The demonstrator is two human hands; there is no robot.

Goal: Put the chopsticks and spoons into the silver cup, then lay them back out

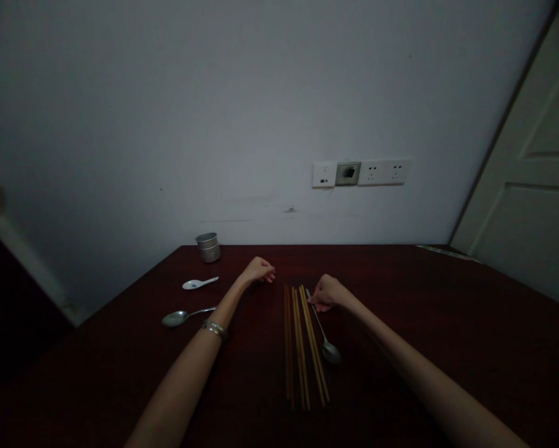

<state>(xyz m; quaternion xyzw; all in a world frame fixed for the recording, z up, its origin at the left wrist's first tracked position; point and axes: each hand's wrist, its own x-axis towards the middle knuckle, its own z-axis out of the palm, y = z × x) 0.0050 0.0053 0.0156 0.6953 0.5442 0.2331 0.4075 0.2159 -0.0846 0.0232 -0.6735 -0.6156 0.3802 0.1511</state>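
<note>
My right hand (pixel 329 293) is closed, its fingertips pinching the handle end of a long-handled metal spoon (pixel 330 353). The spoon's bowl points toward me. Just left of it lie several wooden chopsticks (pixel 302 348), roughly lengthwise in pairs, the leftmost ones redder than the others. My left hand (pixel 259 270) rests beyond the chopsticks' far ends, to their left. Its fingers are loosely bent and slightly apart, with nothing visible in them. A bracelet circles the left wrist. Beside that forearm is a larger metal spoon (pixel 175 318), its handle end reaching the arm.
A white soup spoon (pixel 193 284) lies at the left of the dark red table (pixel 377 267). Behind it a metal cup (pixel 208 247) stands near the back left corner. The wall (pixel 242 124) with sockets (pixel 382 173) borders the far edge; a door (pixel 531 162) is at right.
</note>
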